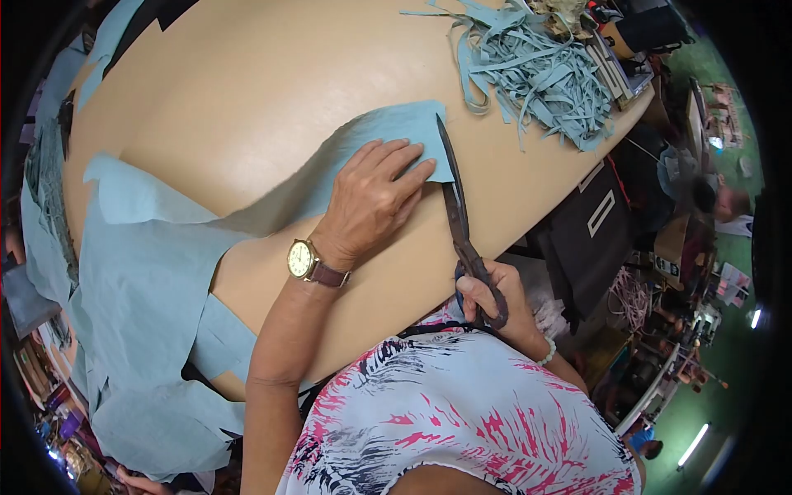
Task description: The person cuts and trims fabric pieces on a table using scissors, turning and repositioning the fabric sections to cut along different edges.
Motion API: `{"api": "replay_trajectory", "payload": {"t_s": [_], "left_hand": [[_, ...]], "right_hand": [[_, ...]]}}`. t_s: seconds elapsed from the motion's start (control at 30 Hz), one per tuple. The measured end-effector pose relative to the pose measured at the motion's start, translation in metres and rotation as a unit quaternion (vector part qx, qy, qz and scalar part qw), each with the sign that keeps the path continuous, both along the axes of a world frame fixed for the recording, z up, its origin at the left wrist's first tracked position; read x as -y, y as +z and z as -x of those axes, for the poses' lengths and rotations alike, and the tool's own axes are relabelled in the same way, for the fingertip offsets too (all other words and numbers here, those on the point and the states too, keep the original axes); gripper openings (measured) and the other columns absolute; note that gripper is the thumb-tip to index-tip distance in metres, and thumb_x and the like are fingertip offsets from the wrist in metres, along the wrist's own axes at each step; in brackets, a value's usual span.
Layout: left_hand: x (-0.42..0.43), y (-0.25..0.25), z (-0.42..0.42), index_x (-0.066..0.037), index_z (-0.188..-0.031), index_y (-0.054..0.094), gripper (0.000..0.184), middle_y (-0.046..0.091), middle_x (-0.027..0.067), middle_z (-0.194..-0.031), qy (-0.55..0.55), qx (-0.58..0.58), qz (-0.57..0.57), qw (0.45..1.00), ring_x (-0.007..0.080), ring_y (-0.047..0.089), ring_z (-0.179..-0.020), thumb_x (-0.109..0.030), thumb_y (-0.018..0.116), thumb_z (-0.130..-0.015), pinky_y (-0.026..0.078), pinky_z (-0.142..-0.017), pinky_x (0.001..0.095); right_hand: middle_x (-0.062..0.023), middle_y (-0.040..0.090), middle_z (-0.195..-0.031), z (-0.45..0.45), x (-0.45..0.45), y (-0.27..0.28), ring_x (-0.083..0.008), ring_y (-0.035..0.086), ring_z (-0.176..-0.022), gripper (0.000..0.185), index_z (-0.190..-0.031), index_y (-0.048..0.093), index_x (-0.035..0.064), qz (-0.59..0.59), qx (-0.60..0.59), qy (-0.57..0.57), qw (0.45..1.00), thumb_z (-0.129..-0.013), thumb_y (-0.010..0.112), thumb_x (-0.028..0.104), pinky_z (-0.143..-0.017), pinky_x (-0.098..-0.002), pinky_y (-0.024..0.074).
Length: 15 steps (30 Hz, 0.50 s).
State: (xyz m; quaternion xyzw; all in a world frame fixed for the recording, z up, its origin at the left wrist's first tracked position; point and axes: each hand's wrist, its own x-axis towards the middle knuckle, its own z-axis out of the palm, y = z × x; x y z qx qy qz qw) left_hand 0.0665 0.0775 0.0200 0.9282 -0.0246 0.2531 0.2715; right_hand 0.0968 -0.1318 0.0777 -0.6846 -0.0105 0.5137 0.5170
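Note:
A large piece of light blue leather-like sheet (pixel 157 264) hangs over the left side of the table, and a long arm of it runs up to the middle. My left hand (pixel 378 194) lies flat on the end of that arm, fingers stretched out and pressing it down. In my right hand (pixel 499 301) are big dark scissors (pixel 464 223), thumb and fingers through the handles. Their blades point away from me and lie at the sheet's right edge, close to my left fingertips. The blades look nearly closed.
A tangled heap of thin blue strips (pixel 536 74) lies at the table's (pixel 247 58) far right. Behind it stand a dark cylindrical object (pixel 652 31) and other clutter. Black pieces (pixel 590 231) hang beside the right table edge. Other people are visible farther off at the right.

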Motion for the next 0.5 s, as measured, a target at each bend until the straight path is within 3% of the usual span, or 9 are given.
{"api": "replay_trajectory", "payload": {"t_s": [0.13, 0.33, 0.5], "left_hand": [[0.0, -0.001, 0.0, -0.008, -0.095, 0.062, 0.032, 0.06, 0.0093, -0.099, 0.002, -0.002, 0.012, 1.0, 0.0267, 0.058, -0.092, -0.003, 0.066, -0.064, 0.047, -0.078, 0.0369], [-0.001, 0.001, 0.003, -0.007, -0.096, 0.062, 0.033, 0.06, 0.0099, -0.099, -0.006, 0.002, 0.028, 1.0, 0.0273, 0.058, -0.091, -0.002, 0.065, -0.063, 0.047, -0.079, 0.0381], [-0.004, -0.001, 0.003, -0.007, -0.095, 0.062, 0.033, 0.06, 0.0097, -0.099, -0.02, 0.01, 0.032, 0.999, 0.0273, 0.058, -0.091, -0.002, 0.065, -0.063, 0.047, -0.079, 0.0384]], "right_hand": [[0.0009, 0.049, -0.052, -0.003, 0.001, 0.003, -0.0048, 0.047, -0.043, 0.022, -0.069, 0.052, 0.0012, 0.046, 0.007, 0.03, 0.998, -0.078, 0.064, 0.017, -0.04, -0.0181, 0.0342], [0.0001, 0.048, -0.049, -0.006, 0.001, 0.001, -0.0052, 0.047, -0.042, 0.028, -0.07, 0.052, 0.001, -0.046, 0.032, 0.018, 0.998, -0.081, 0.06, 0.025, -0.039, -0.0183, 0.0334], [-0.0003, 0.048, -0.049, -0.014, -0.008, -0.009, -0.0054, 0.048, -0.042, 0.031, -0.072, 0.052, 0.0012, -0.055, 0.037, 0.007, 0.998, -0.081, 0.06, 0.03, -0.039, -0.0176, 0.0337]]}}
